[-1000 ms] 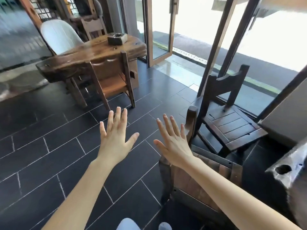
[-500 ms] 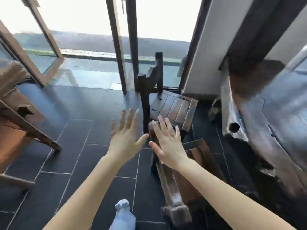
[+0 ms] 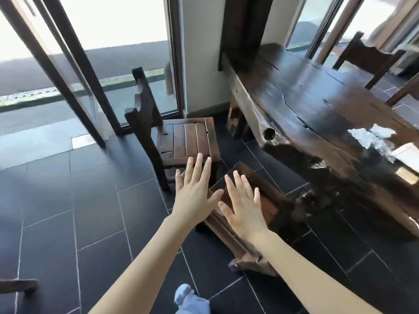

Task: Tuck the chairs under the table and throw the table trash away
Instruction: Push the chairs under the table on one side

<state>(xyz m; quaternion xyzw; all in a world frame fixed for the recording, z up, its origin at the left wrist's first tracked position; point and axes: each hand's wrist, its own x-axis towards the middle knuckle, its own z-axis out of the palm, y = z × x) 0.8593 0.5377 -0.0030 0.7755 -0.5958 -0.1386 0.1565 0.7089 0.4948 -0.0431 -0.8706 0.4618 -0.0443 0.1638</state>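
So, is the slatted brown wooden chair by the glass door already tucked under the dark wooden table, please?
No, the slatted brown wooden chair stands apart from the dark wooden table, its whole seat showing.

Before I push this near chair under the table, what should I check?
1. Left hand free: ok, open, holding nothing.
2. Right hand free: ok, open over the near brown wooden chair.
3. Grip on that chair: not ok, no fingers curled round it.
4. Dark slatted-seat wooden chair tucked: not ok, stands apart from the dark wooden slab table.
5. Crumpled white paper trash cleared: not ok, lies on the table.
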